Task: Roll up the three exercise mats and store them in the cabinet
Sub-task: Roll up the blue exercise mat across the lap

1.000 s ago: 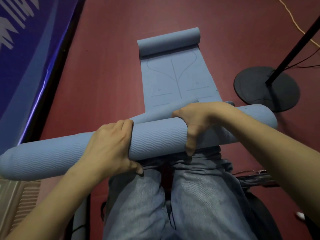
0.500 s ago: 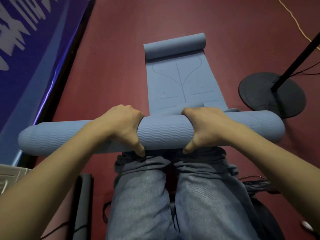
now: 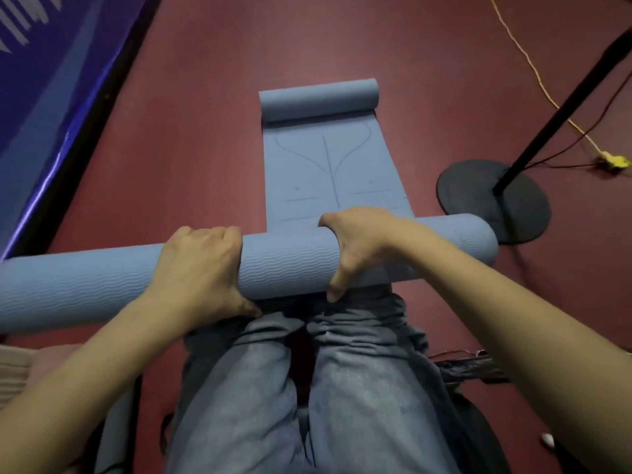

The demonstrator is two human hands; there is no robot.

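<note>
A rolled blue exercise mat [image 3: 284,265] lies crosswise in front of my knees, held off the floor. My left hand [image 3: 198,268] grips it left of centre, fingers over the top and thumb underneath. My right hand [image 3: 359,244] grips it right of centre the same way. Beyond it a second blue mat [image 3: 328,165] lies on the red floor, flat in the near part and curled into a roll [image 3: 318,100] at its far end. A dark rolled mat [image 3: 113,425] shows partly at the lower left, beside my leg.
A black round stand base [image 3: 496,200] with a slanted pole sits at the right. A yellow cord [image 3: 533,70] and thin cables run across the floor behind it. A blue padded wall panel [image 3: 51,107] borders the left. My jeans-clad legs [image 3: 307,388] fill the lower middle.
The rolled mat has swung from a tilt to nearly level across my knees. Both hands stayed wrapped around it, and the view shifted slightly.
</note>
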